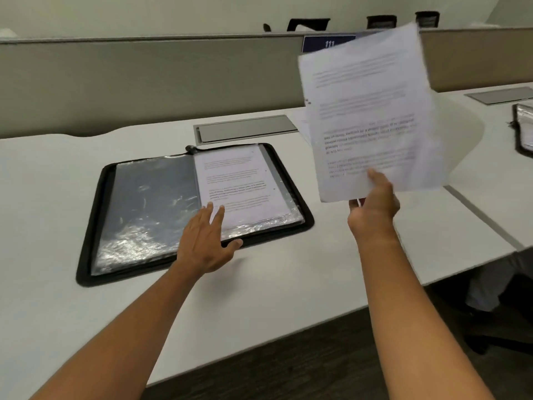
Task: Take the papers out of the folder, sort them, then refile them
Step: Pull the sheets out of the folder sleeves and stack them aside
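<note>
I see a white desk (72,203) with bare surface left of and nearer than the open black folder (95,226); its near edge runs diagonally, and a grey partition (144,79) bounds the far side. My left hand (206,241) lies flat, fingers spread, on the folder's near edge, fingertips touching the printed page (239,183) in the right-hand sleeve. The left-hand sleeve looks empty. My right hand (375,203) is raised right of the folder, fingers pinching blurred loose papers (372,111) by their bottom edge
</note>
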Tool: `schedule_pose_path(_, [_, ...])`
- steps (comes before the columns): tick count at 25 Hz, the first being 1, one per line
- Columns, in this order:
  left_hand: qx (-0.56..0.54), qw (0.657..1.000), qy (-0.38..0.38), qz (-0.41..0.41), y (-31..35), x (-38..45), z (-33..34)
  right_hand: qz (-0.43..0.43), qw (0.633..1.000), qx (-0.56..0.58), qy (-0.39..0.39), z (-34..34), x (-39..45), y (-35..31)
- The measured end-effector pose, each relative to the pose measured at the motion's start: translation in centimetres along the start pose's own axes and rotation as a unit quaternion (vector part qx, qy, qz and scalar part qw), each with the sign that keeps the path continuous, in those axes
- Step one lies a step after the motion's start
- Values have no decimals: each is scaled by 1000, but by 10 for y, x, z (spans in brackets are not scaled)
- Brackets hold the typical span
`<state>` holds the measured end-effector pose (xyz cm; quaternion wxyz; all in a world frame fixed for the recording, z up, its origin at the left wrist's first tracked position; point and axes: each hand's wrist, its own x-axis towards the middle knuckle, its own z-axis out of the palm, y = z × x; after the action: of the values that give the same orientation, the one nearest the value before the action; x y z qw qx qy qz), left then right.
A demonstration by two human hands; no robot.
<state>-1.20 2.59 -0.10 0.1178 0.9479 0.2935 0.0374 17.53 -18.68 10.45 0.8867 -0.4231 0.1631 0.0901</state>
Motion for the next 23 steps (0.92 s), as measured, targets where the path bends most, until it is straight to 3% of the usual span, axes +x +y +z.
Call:
schedule_pose_path(2, [-16, 1000, -3, 24, 10, 10, 5, 34, 991, -90, 94, -16, 30, 12])
schedule_pose_path(4, [-28, 999, -8, 40, 21, 19, 9, 51, 983, -124, 127, -34, 56, 22])
schedule_pose_path(12, [-25, 996, 2, 89, 63, 63, 22, 47, 978, -132, 152, -58, 142, 24])
schedule_pose_path(23, [-20, 990, 41, 133, 74, 85, 46, -21, 941, -284, 184, -36, 230, 8])
